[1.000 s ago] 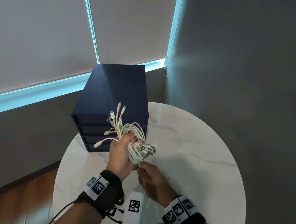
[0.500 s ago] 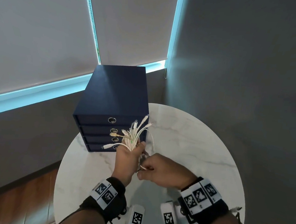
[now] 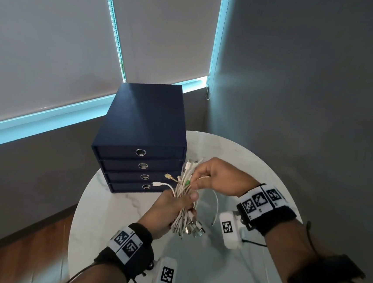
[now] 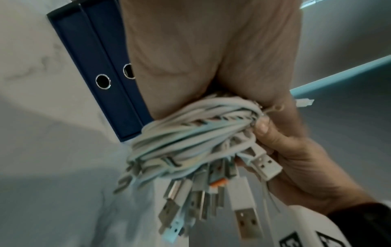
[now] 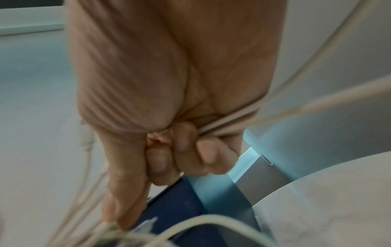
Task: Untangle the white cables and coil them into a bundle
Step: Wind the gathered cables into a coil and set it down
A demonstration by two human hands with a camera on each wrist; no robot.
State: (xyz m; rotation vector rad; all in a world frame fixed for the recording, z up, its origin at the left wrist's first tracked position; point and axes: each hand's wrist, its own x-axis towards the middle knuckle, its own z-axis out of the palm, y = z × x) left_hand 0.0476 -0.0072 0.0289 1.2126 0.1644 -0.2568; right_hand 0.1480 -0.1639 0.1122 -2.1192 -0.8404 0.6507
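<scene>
— While the left hand (image 3: 170, 204) was clenched round the middle of the white cables (image 3: 184, 200), where did the bundle sit?

— Off the surface (image 3: 111, 202), held above its middle, just in front of the blue drawer box (image 3: 142, 141), with the USB plugs (image 4: 243, 200) hanging below the fist.

— And the right hand (image 3: 217, 175)?

— It pinched a loose strand (image 5: 230, 120) by the upper plug ends. I judged the wrap needed steady tension, turns laid side by side, and a firm left grip, or the plugs would slip free.
</scene>
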